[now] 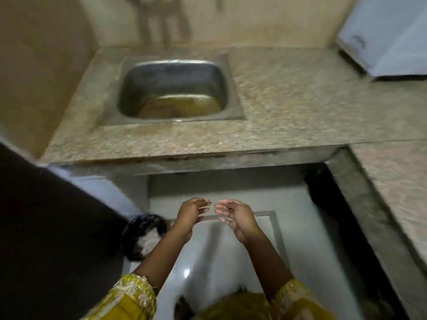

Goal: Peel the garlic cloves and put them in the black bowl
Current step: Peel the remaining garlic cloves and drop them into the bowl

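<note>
My left hand [189,213] and my right hand [235,215] hover side by side over the floor in front of the counter, palms facing each other, fingers loosely curled. The fingertips are a short gap apart. Neither hand holds anything that I can see. No garlic cloves and no black bowl appear in the head view. The picture is blurred by motion.
A speckled stone counter [288,93] runs across and down the right side, with a steel sink [175,88] holding murky water. A black-lined bin [143,236] with pale scraps stands on the floor at my left. A dark door [46,227] is left; a white appliance [388,35] back right.
</note>
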